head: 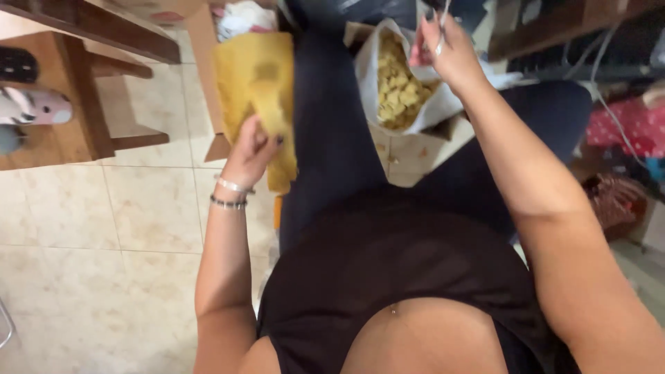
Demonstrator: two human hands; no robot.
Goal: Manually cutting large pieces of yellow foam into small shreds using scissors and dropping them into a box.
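I look down at my own body in a black top and dark trousers. My left hand grips a yellow padded envelope, blurred, held over the floor at the left. My right hand is raised at the top, fingers pinched on a thin pale object that runs out of the frame; what it is I cannot tell. Just below that hand lies a white plastic bag, open and filled with small yellowish pieces.
A cardboard box with white and pink items stands behind the envelope. A wooden shelf unit holding shoes is at the upper left. Beige floor tiles fill the left. Red fabric, cables and a woven basket crowd the right.
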